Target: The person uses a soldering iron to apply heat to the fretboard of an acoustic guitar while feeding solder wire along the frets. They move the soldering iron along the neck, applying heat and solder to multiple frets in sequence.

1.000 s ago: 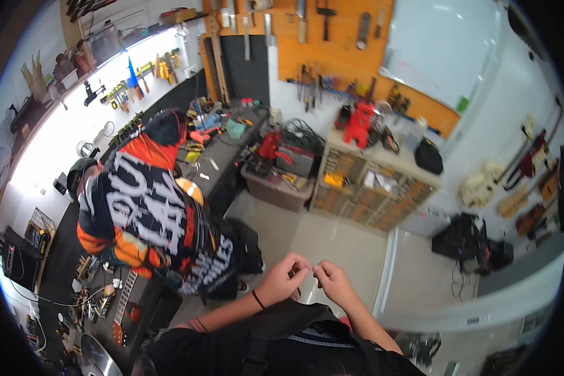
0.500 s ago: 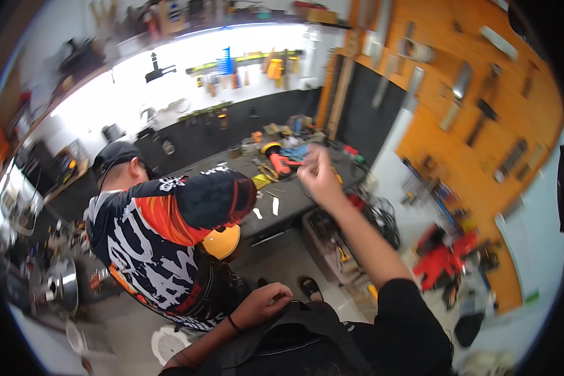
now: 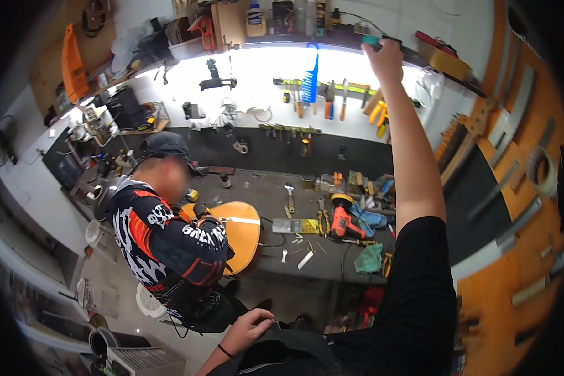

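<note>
A small teal object (image 3: 370,41) sits at the top of the frame, right of centre, at the edge of the dark shelf (image 3: 341,42). The right hand (image 3: 384,59) is raised to it on an outstretched arm, thumb and fingers closed around it — its kind is hard to make out at this size, and the fingers cover part of it. The left hand (image 3: 249,329) is low, at the bottom centre near the wearer's body, fingers loosely curled; I cannot tell whether anything is in them.

Right of the raised hand, a yellowish box (image 3: 443,61) stands on the shelf; left of it, toward top centre, is a bottle (image 3: 255,22) with a blue cap. Below the shelf, a blue comb-shaped thing (image 3: 310,78) hangs on the bright wall.

The dark bench (image 3: 263,188) crosses the middle, bearing a red power tool (image 3: 341,224) with a yellow pad and a green cloth (image 3: 368,258). At centre left, a co-worker (image 3: 160,241) in a patterned top bends over an orange-yellow guitar body (image 3: 244,241).
</note>
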### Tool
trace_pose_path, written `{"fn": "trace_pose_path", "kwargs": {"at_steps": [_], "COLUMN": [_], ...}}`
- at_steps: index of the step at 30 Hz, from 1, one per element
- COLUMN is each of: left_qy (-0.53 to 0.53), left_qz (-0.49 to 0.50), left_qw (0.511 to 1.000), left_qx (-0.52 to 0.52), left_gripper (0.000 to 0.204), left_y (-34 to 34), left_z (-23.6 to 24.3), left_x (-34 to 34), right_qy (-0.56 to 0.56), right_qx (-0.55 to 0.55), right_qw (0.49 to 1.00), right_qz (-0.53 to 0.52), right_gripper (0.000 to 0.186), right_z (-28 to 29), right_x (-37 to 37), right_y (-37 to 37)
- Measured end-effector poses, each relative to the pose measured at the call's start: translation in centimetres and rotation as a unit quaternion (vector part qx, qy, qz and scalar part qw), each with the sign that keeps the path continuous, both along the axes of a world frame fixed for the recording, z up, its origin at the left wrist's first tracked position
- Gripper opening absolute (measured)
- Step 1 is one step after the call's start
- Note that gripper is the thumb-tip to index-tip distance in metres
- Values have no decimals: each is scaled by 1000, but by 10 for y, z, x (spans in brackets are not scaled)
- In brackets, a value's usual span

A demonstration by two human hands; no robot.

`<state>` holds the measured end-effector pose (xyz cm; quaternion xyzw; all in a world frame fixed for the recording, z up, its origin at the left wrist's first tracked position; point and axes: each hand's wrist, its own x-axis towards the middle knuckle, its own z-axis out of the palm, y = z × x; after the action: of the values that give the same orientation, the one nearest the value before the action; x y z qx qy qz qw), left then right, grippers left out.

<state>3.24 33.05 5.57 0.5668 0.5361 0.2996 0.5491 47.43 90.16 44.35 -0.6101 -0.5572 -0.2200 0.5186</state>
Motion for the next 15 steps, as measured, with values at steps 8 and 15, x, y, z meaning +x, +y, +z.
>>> {"fn": "trace_pose_path", "kwargs": {"at_steps": [8, 15], "left_qy": [-34, -19], "left_qz": [197, 264], "left_qw": [978, 964], "left_qx": [-55, -17], "left_gripper": [19, 17], "left_y": [-16, -8], "left_z": [9, 17], "left_x": [26, 43], "right_qy": [-6, -94], "right_qx": [-187, -224], "right_qw": [982, 969], "right_qz": [1, -48], "right_gripper": [91, 95], "right_z": [62, 84], "right_x": [15, 47], "right_y": [94, 138]}}
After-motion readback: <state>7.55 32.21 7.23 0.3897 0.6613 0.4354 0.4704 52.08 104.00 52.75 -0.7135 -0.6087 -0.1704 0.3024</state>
